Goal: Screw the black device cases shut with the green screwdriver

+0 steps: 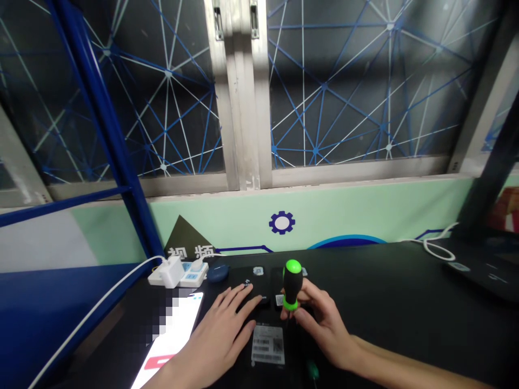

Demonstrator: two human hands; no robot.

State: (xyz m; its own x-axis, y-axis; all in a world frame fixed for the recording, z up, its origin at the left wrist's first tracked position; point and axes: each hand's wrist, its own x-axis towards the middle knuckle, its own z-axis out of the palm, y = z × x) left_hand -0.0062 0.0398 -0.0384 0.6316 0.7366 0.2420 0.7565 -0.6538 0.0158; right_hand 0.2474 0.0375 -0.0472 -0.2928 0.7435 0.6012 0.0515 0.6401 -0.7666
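My right hand (320, 324) grips a screwdriver (292, 283) with a black and green handle, held upright, its shaft hidden by my fingers. The screwdriver's lower end points down at a flat black device (279, 324) with a white barcode label (267, 344). My left hand (219, 335) lies with fingers apart on the device's left side, holding nothing. A small green object (312, 370) sits on the dark surface below my right hand.
On the black tabletop (405, 281) stand a white power strip (192, 274), a white charger (170, 272) with its cable, and a blue oval case (218, 273). A lit phone (170, 337) lies to the left. A blue metal rack post (109, 140) rises at the left.
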